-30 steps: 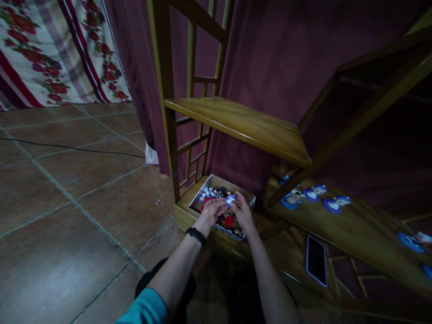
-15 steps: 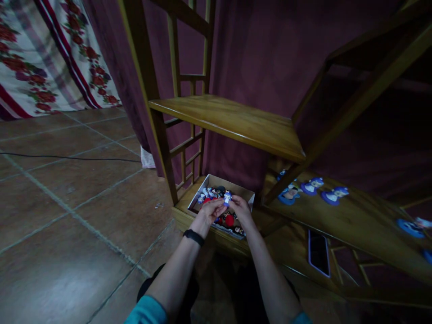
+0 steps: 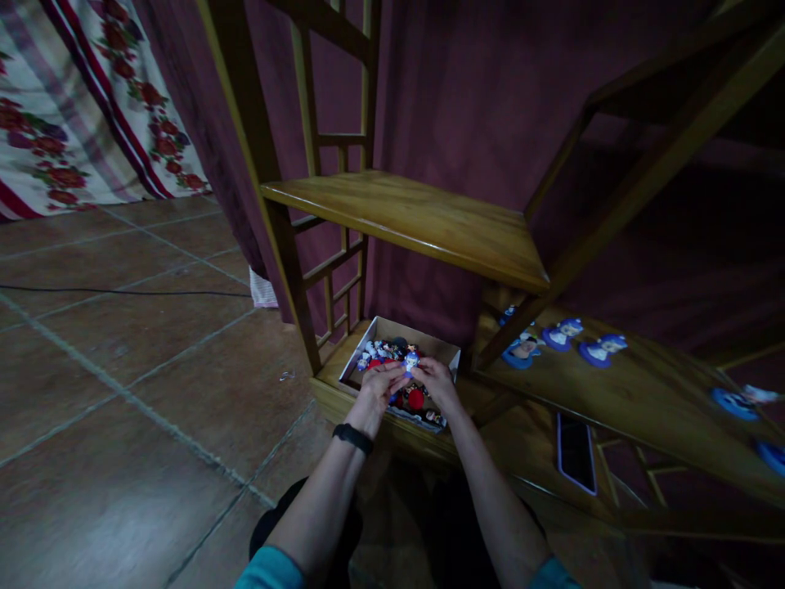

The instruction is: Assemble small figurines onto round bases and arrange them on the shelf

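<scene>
A small blue-and-white figurine (image 3: 410, 362) stands upright between my two hands, above an open cardboard box (image 3: 450, 353). My left hand (image 3: 381, 384) has its fingers closed on the figurine's left side and base. From the right, the fingertips of my right hand (image 3: 435, 379) pinch the same figurine. Inside the box lie several other small figurines (image 3: 375, 352), in white, black and red, along with a round red piece (image 3: 415, 399). My hands and wrists cover part of the box's front.
On the wooden shelf to the right stand several figurines on blue bases, among them one purple-blue figurine (image 3: 603, 349). A phone (image 3: 576, 452) lies on the lower board. An upper wooden shelf (image 3: 417, 217) juts out above the box. A black cable (image 3: 123, 290) crosses the tiled floor.
The figurine has shifted slightly down and left in my hands, its front still toward me. The whole view has moved a little; the hands stay over the box.
</scene>
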A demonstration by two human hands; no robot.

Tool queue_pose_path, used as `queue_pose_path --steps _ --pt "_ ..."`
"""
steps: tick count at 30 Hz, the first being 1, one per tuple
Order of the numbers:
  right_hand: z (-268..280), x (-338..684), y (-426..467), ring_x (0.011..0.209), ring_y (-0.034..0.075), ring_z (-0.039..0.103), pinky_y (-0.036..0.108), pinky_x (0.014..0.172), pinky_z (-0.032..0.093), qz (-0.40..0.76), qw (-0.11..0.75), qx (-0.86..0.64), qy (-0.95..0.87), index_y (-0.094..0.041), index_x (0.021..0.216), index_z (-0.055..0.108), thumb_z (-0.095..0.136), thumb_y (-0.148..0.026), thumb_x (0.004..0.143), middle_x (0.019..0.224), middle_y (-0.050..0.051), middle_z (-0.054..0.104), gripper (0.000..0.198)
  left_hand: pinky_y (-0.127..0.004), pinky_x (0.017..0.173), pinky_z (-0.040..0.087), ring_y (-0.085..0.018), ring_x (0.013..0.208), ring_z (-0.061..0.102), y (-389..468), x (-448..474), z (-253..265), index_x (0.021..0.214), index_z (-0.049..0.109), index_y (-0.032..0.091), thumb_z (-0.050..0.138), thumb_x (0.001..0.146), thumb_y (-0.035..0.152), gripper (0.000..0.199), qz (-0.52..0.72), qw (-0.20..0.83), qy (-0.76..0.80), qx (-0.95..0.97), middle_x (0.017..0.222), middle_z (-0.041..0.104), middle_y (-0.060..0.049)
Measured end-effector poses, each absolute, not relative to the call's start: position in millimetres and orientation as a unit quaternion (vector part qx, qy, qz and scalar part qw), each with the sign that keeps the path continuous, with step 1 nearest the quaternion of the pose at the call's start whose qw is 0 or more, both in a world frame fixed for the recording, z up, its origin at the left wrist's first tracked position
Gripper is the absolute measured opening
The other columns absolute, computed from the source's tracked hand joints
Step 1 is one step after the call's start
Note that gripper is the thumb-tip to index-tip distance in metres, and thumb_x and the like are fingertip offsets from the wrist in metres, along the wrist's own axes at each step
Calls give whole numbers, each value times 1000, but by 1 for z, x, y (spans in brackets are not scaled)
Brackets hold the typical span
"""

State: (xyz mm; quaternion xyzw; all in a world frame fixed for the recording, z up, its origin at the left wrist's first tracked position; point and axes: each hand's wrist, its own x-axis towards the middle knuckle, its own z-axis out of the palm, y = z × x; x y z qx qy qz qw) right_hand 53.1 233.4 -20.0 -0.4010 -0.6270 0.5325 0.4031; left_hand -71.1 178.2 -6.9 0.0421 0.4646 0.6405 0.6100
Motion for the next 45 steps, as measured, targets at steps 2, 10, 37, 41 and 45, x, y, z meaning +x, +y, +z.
queue_pose_path --steps 2,10,37,41,45 --pt "-21 53 233 74 19 63 32 71 50 533 402 -405 -624 -18 76 67 64 -33 64 79 2 69 20 -24 60 55 -14 58 65 177 -68 -7 73 59 10 68 64 0 17 650 598 467 43 63 66 -5" --pt "-13 47 225 94 19 61 33 83 49 524 451 -390 -608 -22 110 59 60 -31 70 104 5 65 41 -24 61 50 -9 56 59 185 -59 4 76 58 13 71 59 6 23 737 465 468 146 64 62 1" --pt "4 39 215 95 20 59 32 86 47 352 446 -442 -695 -25 105 63 56 -28 75 103 4 63 31 -24 70 47 -13 65 61 184 -66 16 70 67 15 66 60 3 16 715 378 521 274 70 68 -2" --pt "2 42 216 93 20 60 32 85 48 360 442 -434 -697 -23 106 64 56 -28 75 101 5 64 32 -23 68 47 -13 65 60 181 -66 17 70 67 16 66 60 3 15 705 380 524 290 70 68 -2" --pt "3 43 216 91 20 60 31 83 48 366 442 -435 -694 -23 104 65 57 -27 73 99 4 64 32 -23 69 47 -13 64 60 181 -66 16 68 66 16 67 59 3 16 704 394 522 276 70 68 -2"
